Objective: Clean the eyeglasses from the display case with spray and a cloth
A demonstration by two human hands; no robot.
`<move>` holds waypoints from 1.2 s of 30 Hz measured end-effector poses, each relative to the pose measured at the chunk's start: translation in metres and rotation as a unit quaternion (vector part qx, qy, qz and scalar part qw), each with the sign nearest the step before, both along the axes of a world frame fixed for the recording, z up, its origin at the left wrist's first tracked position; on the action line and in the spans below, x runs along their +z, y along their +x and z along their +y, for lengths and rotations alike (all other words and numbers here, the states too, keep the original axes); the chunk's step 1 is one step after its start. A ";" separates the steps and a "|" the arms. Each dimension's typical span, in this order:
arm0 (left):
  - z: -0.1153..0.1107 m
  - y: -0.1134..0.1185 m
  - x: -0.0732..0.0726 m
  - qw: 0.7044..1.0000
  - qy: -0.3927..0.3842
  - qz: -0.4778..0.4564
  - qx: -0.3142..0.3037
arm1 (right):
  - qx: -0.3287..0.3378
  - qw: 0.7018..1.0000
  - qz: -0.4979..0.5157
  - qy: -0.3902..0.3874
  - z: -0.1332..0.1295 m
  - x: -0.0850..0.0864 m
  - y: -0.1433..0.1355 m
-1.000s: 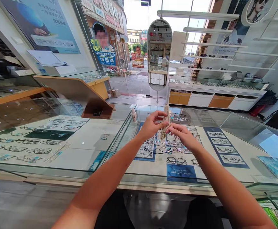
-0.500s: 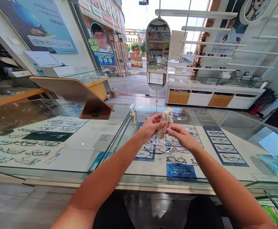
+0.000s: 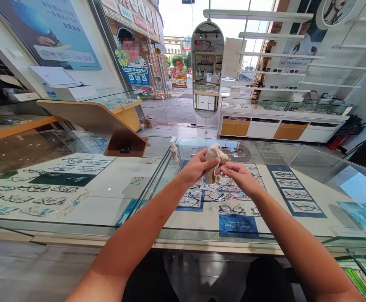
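We look down over two bare forearms at a glass display counter, which stretches beneath the fingers and far out to both sides, with rows of eyeglasses inside. Beyond the fingers, high and to the right, white wall shelves carry a few pairs of sunglasses. Straight past the fingertips stands a tall oval mirror. Well to the left of the fingers, a tilted brown board rises over the counter. To the right of the fingers, we find a dark blue strip bearing four pairs in a column.

Next come the hands, held close together above the glass. The left hand has its thumb and fingers clamped on the left side of a beige cloth pouch. The right hand pinches the pouch's right edge between thumb and forefinger — whether cord alone or cloth too, we cannot tell. Nearer to us than the fingers lies a blue printed card.

Just left of the left fingers, a small white bottle stands upright. Between card and fingers sit dark-rimmed glasses. Smallest of all, a twisted cord hangs down the pouch.
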State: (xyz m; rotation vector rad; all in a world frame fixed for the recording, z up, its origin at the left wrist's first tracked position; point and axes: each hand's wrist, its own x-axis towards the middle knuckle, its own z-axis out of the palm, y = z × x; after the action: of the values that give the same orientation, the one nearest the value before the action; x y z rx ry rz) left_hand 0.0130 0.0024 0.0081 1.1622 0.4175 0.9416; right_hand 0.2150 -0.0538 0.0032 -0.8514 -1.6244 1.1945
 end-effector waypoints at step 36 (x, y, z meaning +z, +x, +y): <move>-0.008 -0.003 0.008 0.980 0.166 0.093 0.051 | 0.013 0.991 0.087 -0.103 0.000 0.004 0.006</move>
State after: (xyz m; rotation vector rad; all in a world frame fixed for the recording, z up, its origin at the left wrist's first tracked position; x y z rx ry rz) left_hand 0.0099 -0.0055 0.0163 1.5539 0.4867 1.0210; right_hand 0.2213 -0.0535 0.0073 -0.8302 -1.3929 1.4325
